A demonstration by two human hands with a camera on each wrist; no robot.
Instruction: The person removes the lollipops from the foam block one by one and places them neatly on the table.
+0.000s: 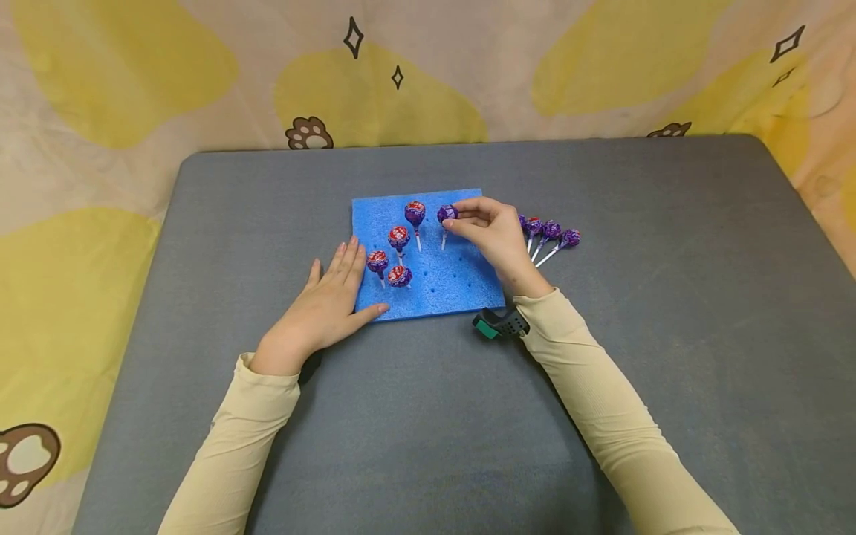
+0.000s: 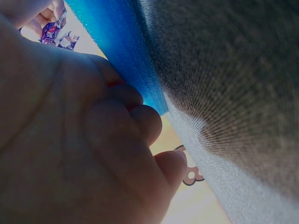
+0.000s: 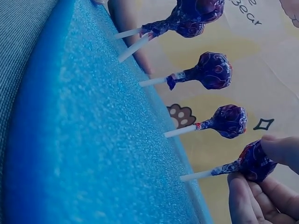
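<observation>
A blue foam board point(image 1: 448, 297) with small holes lies on the table. My right hand point(image 1: 491, 236) pinches a purple-wrapped lollipop point(image 1: 446, 213) by its candy head between thumb and fingers. In the right wrist view, this lollipop's point(image 3: 254, 161) white stick meets the board near its far edge. Several other lollipops stand in the board, among them one at the back point(image 1: 414, 213) and one at the front point(image 1: 400, 276). My left hand point(image 1: 317, 312) lies with straight fingers along the board's left edge, thumb over the front left corner.
Several loose lollipops point(image 1: 550, 230) lie fanned out on the grey table point(image 1: 669, 334), right of the board and partly behind my right hand. A black strap with a green piece point(image 1: 501, 325) is on my right wrist. A patterned yellow cloth point(image 1: 428, 96) hangs behind the table.
</observation>
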